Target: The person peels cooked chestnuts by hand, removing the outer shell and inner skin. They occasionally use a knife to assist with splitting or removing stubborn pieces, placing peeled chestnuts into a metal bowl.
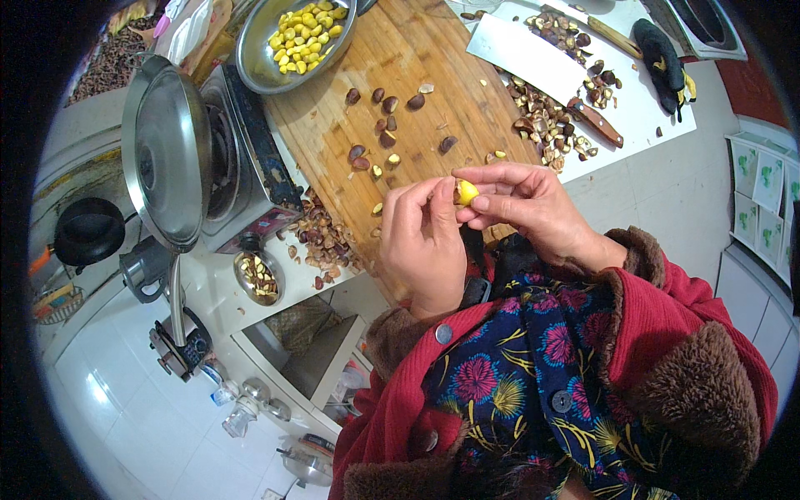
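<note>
Between my two hands is a partly peeled chestnut (466,193), its yellow flesh showing and some brown skin left on its left side. The fingertips of my left hand (423,237) pinch its brown side. My right hand (533,204) grips the yellow side between thumb and fingers. Both hands are over the near edge of a wooden cutting board (417,67). On the board beyond them lie several unpeeled brown chestnuts (389,105) and a few cut yellowish pieces (393,159). A metal bowl (254,71) of peeled yellow chestnuts stands at the far left of the board.
Chestnut shells (554,125) are heaped right of the board, with a wooden-handled cleaver (533,62) across them. More shells (321,233) lie at the left by a small metal dish (258,277). A gas stove (242,150) and a steel pan (171,158) stand left. An open drawer (304,342) juts out below.
</note>
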Tool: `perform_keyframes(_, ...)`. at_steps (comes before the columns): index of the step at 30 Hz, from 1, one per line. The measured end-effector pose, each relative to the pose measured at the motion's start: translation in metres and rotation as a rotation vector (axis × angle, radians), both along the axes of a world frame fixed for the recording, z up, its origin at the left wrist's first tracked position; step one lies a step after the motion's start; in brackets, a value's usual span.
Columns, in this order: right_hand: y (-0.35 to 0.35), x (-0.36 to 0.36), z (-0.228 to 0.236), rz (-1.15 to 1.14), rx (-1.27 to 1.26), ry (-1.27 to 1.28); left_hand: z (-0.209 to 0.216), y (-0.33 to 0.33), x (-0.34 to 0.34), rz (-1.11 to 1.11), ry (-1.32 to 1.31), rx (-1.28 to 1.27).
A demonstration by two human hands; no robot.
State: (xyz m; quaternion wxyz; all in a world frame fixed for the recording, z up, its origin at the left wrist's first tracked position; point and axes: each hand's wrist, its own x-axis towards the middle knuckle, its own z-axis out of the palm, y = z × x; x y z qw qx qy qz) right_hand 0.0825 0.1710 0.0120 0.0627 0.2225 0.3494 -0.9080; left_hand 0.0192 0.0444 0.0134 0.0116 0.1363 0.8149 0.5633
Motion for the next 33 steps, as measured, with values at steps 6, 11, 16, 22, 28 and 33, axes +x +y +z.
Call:
perform_keyframes(6, 0.004, -0.001, -0.007, -0.015, -0.158, -0.042, 0.007, 0.002, -0.003, 0.027, -0.388, 0.218)
perform_keyframes(11, 0.005, -0.003, -0.008, -0.014, -0.209, -0.069, -0.007, -0.002, -0.010, 0.087, -0.455, 0.321)
perform_keyframes(16, 0.006, -0.003, -0.011, -0.041, -0.190, -0.032, 0.002, -0.011, -0.019, 0.110, -0.648, 0.502)
perform_keyframes(22, 0.003, -0.004, -0.017, -0.088, 0.285, 0.090, 0.005, -0.007, -0.007, -0.134, -0.539, 0.317)
perform_keyframes(28, 0.000, -0.004, -0.017, -0.104, 0.435, 0.090, -0.014, -0.006, -0.007, -0.148, -0.126, 0.169)
perform_keyframes(33, -0.001, -0.005, -0.022, -0.104, 0.331, 0.097, -0.006, -0.004, -0.006, -0.077, -0.304, 0.172)
